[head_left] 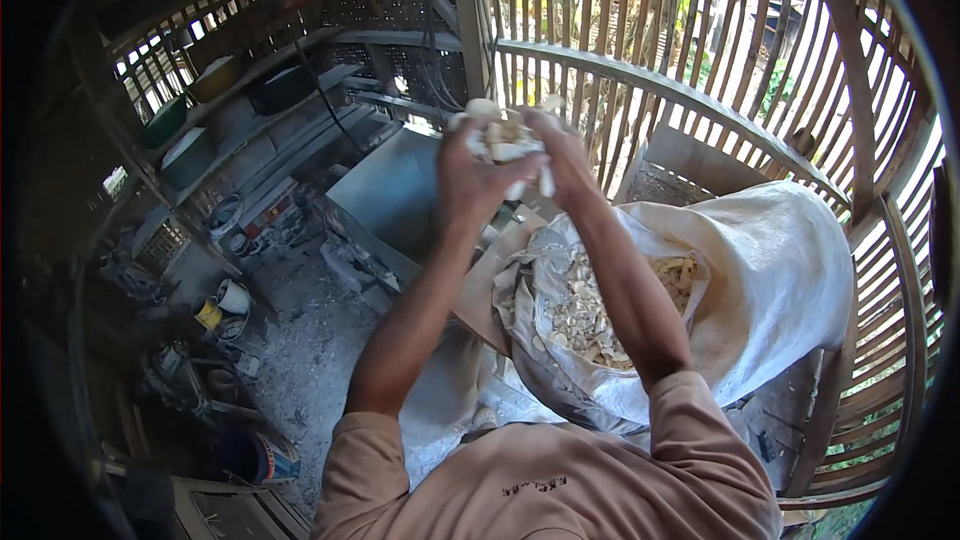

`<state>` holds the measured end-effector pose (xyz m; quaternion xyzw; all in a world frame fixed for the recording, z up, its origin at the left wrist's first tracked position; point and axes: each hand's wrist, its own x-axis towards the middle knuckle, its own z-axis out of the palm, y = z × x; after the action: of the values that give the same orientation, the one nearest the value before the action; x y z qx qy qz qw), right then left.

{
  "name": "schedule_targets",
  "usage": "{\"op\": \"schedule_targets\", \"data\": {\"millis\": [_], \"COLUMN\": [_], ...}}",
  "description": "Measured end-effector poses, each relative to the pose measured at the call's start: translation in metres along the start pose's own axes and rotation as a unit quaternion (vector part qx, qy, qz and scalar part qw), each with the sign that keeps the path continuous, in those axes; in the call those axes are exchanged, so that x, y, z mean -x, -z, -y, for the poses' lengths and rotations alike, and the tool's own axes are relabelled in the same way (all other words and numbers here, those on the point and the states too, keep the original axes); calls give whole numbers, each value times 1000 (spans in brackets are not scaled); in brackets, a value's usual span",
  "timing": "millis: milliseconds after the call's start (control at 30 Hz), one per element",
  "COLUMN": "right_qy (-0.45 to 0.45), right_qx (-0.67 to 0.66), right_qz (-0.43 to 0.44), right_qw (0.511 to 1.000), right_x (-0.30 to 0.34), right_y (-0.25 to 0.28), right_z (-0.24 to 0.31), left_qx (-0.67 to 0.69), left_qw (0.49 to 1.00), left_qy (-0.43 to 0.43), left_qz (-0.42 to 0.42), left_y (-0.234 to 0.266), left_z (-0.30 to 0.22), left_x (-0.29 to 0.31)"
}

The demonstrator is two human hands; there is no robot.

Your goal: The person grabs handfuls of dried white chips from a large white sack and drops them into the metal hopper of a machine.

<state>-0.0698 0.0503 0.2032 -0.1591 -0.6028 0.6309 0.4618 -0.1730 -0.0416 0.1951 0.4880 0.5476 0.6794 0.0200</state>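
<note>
Between them, my left hand [466, 178] and my right hand [566, 158] cup a heap of pale dried chips [512, 138], cassava by their look. Both arms reach forward, with the hands raised beside a grey sheet-metal bin [388, 190]. Some fingers are hidden behind the heap, and motion blurs its edges. Under my right forearm, a large white woven sack [785, 275] lies tilted with its mouth turned open. More of the same broken chips [582, 312] fill the sack's mouth.
A slatted wooden wall [620, 15] curves round the far and right sides. Tubs, one of them green [190, 160], stand on shelves at the left. Buckets, including a white one [234, 297], sit on the dusty floor [300, 340]. Cables [440, 20] hang from a post.
</note>
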Motion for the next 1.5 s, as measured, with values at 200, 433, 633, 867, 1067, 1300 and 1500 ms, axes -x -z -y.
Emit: {"op": "schedule_targets", "data": {"millis": [200,433,633,867,1067,1300,1500], "right_qy": [-135,-42,40,59,59,3,123], "right_qx": [-50,226,507,522,518,585,548], "right_qz": [79,167,176,288,358,399,358], "right_qw": [986,959,843,800,774,706,746], "right_x": [-35,-46,-33,-46,-48,-43,-28], "right_y": [-86,-77,-78,-57,-54,-50,-30], "right_z": [-61,-112,-87,-94,-99,-85,-70], "left_qx": [-91,-189,-312,-343,-415,-435,-460], "left_qw": [994,972,943,911,887,872,835], "left_qy": [55,129,74,202,108,70,130], "left_qz": [-10,47,90,111,171,214,273], "left_y": [89,124,125,115,120,128,119], "left_z": [49,80,85,74,96,112,88], "left_x": [-13,4,5,2,4,3,0]}}
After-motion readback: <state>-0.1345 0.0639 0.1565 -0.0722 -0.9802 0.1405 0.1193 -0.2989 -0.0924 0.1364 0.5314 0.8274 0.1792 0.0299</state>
